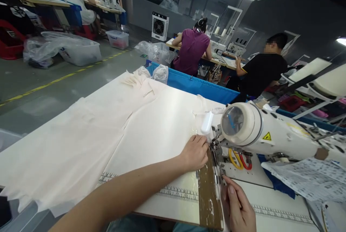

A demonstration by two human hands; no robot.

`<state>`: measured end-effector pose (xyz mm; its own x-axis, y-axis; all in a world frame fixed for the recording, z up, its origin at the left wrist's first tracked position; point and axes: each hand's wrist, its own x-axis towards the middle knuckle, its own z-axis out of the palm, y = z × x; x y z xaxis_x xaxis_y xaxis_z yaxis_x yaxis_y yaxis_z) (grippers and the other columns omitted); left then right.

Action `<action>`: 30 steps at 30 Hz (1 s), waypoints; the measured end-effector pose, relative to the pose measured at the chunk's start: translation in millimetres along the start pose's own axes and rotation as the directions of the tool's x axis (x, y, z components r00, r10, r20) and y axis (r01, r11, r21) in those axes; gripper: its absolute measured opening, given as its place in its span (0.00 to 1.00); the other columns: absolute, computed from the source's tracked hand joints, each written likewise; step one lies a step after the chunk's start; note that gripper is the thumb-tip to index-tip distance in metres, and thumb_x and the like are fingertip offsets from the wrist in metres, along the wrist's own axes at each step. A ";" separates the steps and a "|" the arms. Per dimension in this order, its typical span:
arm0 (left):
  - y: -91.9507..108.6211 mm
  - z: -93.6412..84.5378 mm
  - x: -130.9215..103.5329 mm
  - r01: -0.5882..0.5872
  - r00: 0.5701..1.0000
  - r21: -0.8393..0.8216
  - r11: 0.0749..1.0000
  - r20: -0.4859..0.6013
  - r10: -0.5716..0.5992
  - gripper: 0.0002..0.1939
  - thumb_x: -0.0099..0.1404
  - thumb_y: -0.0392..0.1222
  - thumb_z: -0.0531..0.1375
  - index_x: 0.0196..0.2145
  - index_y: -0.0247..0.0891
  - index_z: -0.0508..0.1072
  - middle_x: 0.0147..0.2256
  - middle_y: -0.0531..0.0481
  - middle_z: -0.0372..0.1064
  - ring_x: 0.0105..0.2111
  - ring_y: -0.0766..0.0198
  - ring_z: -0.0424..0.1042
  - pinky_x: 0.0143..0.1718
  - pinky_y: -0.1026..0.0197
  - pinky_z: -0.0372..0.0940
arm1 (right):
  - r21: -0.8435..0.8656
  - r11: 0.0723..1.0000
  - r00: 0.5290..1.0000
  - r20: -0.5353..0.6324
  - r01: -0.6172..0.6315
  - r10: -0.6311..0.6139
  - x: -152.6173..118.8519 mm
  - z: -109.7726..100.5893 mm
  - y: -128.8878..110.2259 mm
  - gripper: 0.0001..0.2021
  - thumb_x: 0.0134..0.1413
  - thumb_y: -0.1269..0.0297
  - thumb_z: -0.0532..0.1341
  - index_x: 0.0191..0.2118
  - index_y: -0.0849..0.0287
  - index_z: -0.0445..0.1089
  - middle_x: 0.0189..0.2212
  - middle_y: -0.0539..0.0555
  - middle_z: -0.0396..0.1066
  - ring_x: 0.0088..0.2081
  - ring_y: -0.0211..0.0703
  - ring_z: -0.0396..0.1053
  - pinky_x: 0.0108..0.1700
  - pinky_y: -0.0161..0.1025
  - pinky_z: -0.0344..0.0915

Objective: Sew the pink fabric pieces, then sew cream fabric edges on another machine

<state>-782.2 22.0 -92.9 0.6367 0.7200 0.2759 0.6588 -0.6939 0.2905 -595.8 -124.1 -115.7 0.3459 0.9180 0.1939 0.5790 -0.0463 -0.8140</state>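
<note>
My left hand (195, 152) rests on the sewing table beside the needle area of a white sewing machine (281, 127). Its fingers are curled under, and whatever they grip is hidden. Lower down, my right hand (240, 203) is closed in a pinch at the edge of a brown-taped strip (209, 196), on what looks like a narrow pale fabric strip (224, 201). A smooth white plastic piece (207, 122) stands just beyond my left fingers. Pale cream fabric (72, 142) lies spread over the left side of the table.
Scissors with yellow and red handles (239, 159) lie under the machine arm. Printed paper sheets (310, 178) sit at right. Measuring tape (178, 192) runs along the table front. A blue cloth trough (194, 84) borders the far edge. Several people work at machines beyond.
</note>
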 end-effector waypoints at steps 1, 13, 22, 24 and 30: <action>0.3 -0.8 -1.1 0.000 1.000 0.000 1.000 -0.004 0.000 0.18 0.72 0.43 0.52 0.53 0.31 0.71 0.56 0.39 0.66 0.58 0.51 0.64 0.62 0.47 0.58 | 0.026 0.999 1.000 0.000 -0.032 0.032 -0.7 0.8 -1.5 0.26 0.59 0.40 0.59 0.45 0.57 0.80 0.44 0.60 0.79 0.42 0.52 0.76 0.36 0.38 0.74; -7.7 12.3 -7.5 -0.137 0.979 -0.037 0.990 -0.156 0.130 0.14 0.63 0.34 0.57 0.47 0.32 0.74 0.52 0.36 0.70 0.53 0.48 0.69 0.58 0.43 0.64 | 0.249 0.957 0.988 -0.012 0.150 -0.152 -1.2 17.4 -19.1 0.24 0.64 0.43 0.54 0.42 0.58 0.77 0.20 0.50 0.67 0.22 0.41 0.65 0.25 0.36 0.65; -30.3 35.3 10.4 -0.332 0.901 -0.052 0.942 -0.315 0.300 0.18 0.67 0.45 0.50 0.45 0.41 0.77 0.47 0.43 0.76 0.48 0.47 0.75 0.51 0.46 0.72 | 0.113 0.945 0.951 -0.093 0.306 -0.296 -2.0 14.8 -22.0 0.18 0.66 0.53 0.52 0.44 0.53 0.77 0.23 0.48 0.70 0.25 0.39 0.67 0.30 0.34 0.64; -31.5 37.2 9.9 -0.319 0.905 -0.040 0.947 -0.308 0.292 0.19 0.68 0.48 0.49 0.46 0.41 0.77 0.46 0.43 0.77 0.48 0.48 0.75 0.51 0.48 0.72 | 0.124 0.943 0.949 -0.103 0.310 -0.298 -4.1 12.4 -22.7 0.17 0.65 0.55 0.52 0.45 0.52 0.78 0.22 0.48 0.70 0.26 0.40 0.68 0.31 0.34 0.64; -28.9 27.6 5.7 -0.231 0.940 0.005 0.973 -0.258 0.224 0.22 0.68 0.52 0.49 0.48 0.40 0.76 0.48 0.43 0.76 0.49 0.48 0.75 0.49 0.50 0.72 | 0.181 0.933 0.949 -0.115 0.311 -0.294 -7.6 3.8 -23.0 0.16 0.63 0.60 0.52 0.45 0.50 0.78 0.22 0.46 0.69 0.23 0.39 0.66 0.30 0.34 0.64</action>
<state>-786.5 46.1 -125.0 0.6426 0.5218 0.5611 0.4961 -0.8414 0.2144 -614.5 -128.5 -100.6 0.2426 0.8395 0.4862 0.5139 0.3138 -0.7984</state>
